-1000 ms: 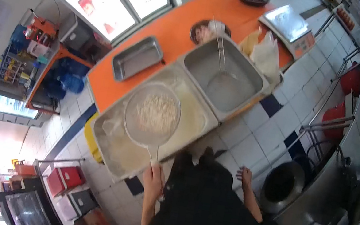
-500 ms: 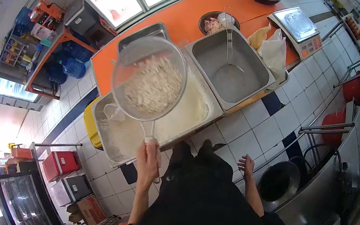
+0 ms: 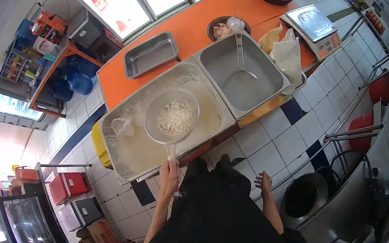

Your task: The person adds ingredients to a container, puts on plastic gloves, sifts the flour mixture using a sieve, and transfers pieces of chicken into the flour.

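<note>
My left hand (image 3: pixel 170 175) is closed around the handle of a round mesh strainer (image 3: pixel 155 116). A heap of pale, flour-coated pieces (image 3: pixel 177 118) lies in the mesh; I cannot tell what food they are. Beneath the strainer is a large metal tray (image 3: pixel 229 120) of flour, with a clear plastic bag or scoop-like item (image 3: pixel 124 127) in its left part. Whether the strainer touches the flour is unclear. My right hand (image 3: pixel 263 181) hangs beside my body, over the floor, holding nothing, its fingers loosely apart.
A deep steel pan (image 3: pixel 216 55) holding another strainer (image 3: pixel 240 59) adjoins the tray. Behind stand a small steel tray (image 3: pixel 151 55), a bowl of raw-looking meat (image 3: pixel 221 31), plastic bags (image 3: pixel 288 55) and a scale (image 3: pixel 313 25). A wok (image 3: pixel 305 194) is at right.
The strainer has come down from high in front of me to low over the flour tray. Its contents, blurred before, now look settled. The small steel tray behind is uncovered.
</note>
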Available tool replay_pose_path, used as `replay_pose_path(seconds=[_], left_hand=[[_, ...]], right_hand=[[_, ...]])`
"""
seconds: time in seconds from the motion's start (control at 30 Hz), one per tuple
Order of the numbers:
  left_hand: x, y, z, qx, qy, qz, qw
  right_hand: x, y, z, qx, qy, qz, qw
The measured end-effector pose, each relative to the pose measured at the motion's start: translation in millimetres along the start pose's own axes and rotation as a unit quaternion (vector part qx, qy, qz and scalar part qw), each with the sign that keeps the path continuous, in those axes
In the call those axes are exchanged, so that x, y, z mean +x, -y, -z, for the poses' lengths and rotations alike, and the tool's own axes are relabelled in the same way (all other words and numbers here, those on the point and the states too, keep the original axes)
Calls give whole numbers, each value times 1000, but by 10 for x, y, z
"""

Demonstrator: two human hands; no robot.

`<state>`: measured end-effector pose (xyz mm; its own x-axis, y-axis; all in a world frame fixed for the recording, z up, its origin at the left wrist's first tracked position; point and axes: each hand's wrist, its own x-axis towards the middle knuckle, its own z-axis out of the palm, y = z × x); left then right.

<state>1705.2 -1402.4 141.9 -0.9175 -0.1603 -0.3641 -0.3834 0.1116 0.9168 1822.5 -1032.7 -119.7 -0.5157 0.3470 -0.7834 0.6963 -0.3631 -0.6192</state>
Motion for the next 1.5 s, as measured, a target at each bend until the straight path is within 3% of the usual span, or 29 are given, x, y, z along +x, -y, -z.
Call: replay_pose_path(seconds=[0.13,0.3,0.37,0.5,0.6,0.67,0.7,0.77,0.87,0.9,1.0,1.03,1.13,1.3,1.4,1.5], left_hand=[[-126,80,-56,-34,22,48,998],[-317,-131,-33,6,35,3,999],[-473,-286,-3,-18,35,24,999],[-11,-112,-54,35,18,-16,999],[-42,-568,-81,50,42,19,998],[80,-301,-88,48,8,-93,994],[129,-276,-131,68,-17,-106,992],[110,-437,-182,1,88,-47,995],[-30,-478,-175,-38,10,-10,999],[-208,-587,-173,67,-21,-72,995],[249,103,-107,86,-7,-125,988],[246,-278,-196,67,4,-58,996],[179,-601,-111,11,26,-12,1000],[-217,-1106,0,-7,-9,-92,996],[-404,-1297,-33,-76,-19,-77,994],[-296,-844,-156,-58,-43,-93,993]], right_hand=[[-109,-25,-18,-11,-18,-28,999],[-112,48,-81,-11,-9,-11,1000],[-95,73,-94,-4,-14,-10,1000],[-9,120,-101,-16,-4,-11,1000],[-109,16,-38,-21,3,-8,1000],[3,185,-90,2,-1,18,1000],[34,187,-114,16,-21,11,1000],[75,135,-109,6,-1,20,1000],[40,94,-86,-64,9,-11,998],[30,94,-81,-36,0,-15,999],[158,95,-175,-15,12,-12,1000],[114,13,-132,-18,23,-8,1000],[98,110,-176,-53,34,-10,998],[125,270,-346,-49,39,-18,998],[167,291,-411,-52,47,-8,998],[132,334,-460,-57,43,-9,997]])
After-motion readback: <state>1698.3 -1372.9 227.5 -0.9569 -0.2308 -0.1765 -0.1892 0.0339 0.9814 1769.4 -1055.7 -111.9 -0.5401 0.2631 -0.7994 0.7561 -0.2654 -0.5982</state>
